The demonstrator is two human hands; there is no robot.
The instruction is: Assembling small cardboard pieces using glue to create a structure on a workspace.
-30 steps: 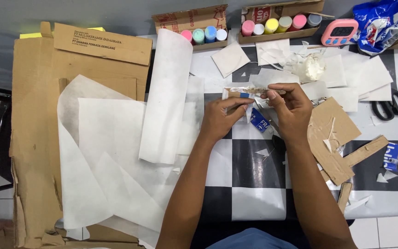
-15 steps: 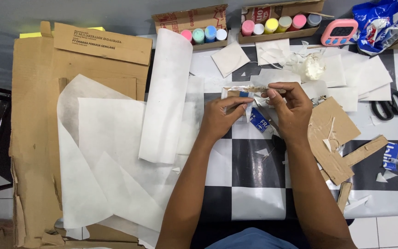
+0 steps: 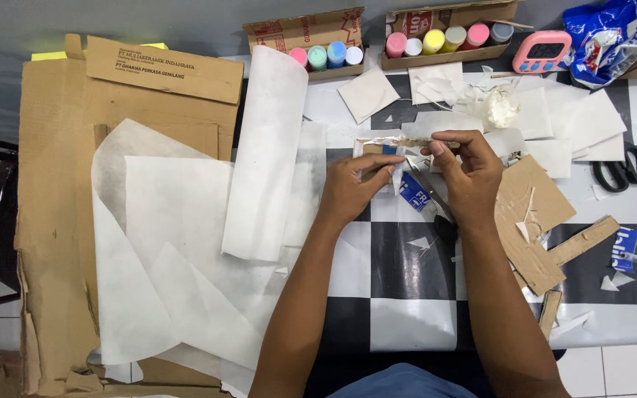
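Black-and-white checkered tabletop [image 3: 399, 254] fills the view below us, littered with paper and cardboard. At its middle we hold a small cardboard piece [image 3: 382, 149] partly wrapped in white paper, raised just above the checkers. Our left hand [image 3: 353, 184] is closed on the near left end of that piece, thumb on top and fingers curled under. Our right hand [image 3: 468, 171] pinches the piece's upper right edge between thumb and forefinger; a thin dark stick-like tool [image 3: 430, 193] slants down from under this hand towards us, and we cannot tell whether the hand grips it. A small blue packet [image 3: 412, 194] lies on the table just under the piece.

Left of the piece lies a long sheet of white paper [image 3: 263, 155], with larger white sheets [image 3: 171, 258] spread beyond it over a flattened brown carton [image 3: 57, 184]. Right of the piece rest brown cardboard scraps [image 3: 531, 221], and farther right a pair of black scissors [image 3: 621, 168]. Beyond the piece, two open boxes hold paint pots [image 3: 436, 38] with coloured lids, a pink timer [image 3: 542, 50] stands beside them, and a blue plastic bag [image 3: 613, 33] sits at the far right.
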